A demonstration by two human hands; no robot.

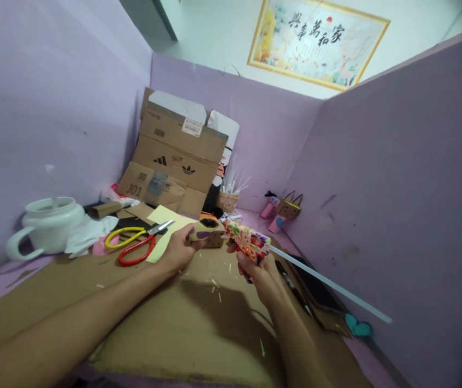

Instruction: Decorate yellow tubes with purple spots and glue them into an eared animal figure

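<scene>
My right hand is wrapped round the handle of a hot glue gun with a colourful floral pattern; a small red light glows on its side. A long whitish glue stick sticks out of its back end, slanting down to the right. My left hand grips a small cardboard piece, tan with a purple patch and a dark opening on top. The gun's front end is close to the right side of this piece; whether they touch I cannot tell. Both are held above a cardboard sheet.
Scissors with yellow and red handles lie on pale yellow paper. A white mug stands left. Behind are an unfolded cardboard box and a basket of white sticks. A pen and cardboard figures are right.
</scene>
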